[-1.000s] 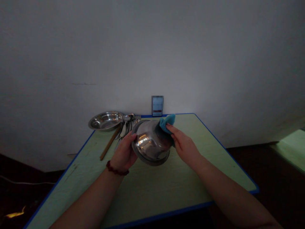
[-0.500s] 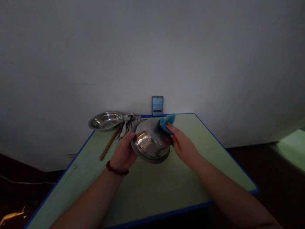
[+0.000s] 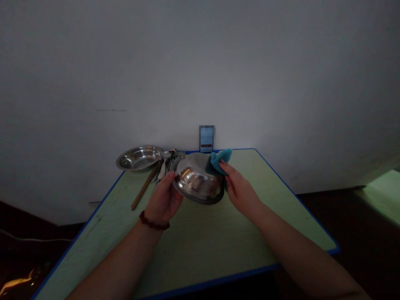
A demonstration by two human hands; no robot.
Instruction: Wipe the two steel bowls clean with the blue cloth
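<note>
A shiny steel bowl [image 3: 196, 179] is held above the table, tilted with its outer side towards me. My left hand [image 3: 164, 198] is closed on its left rim, thumb on the outside; a dark red bracelet circles that wrist. At the bowl's right side, my right hand [image 3: 239, 185] pinches a blue cloth [image 3: 221, 160] and presses it against the upper right of the bowl. Part of that hand's fingers is hidden behind the bowl and cloth.
On the back left of the green, blue-edged table [image 3: 203, 250] lies a steel dish [image 3: 140, 157]. Beside it are wooden chopsticks [image 3: 144, 187] and several forks and spoons [image 3: 170, 160]. A phone [image 3: 206, 138] leans upright against the wall.
The bowl's lower edge has tipped up and its angle has changed slightly. The cloth and my right hand have shifted a little to the right.
</note>
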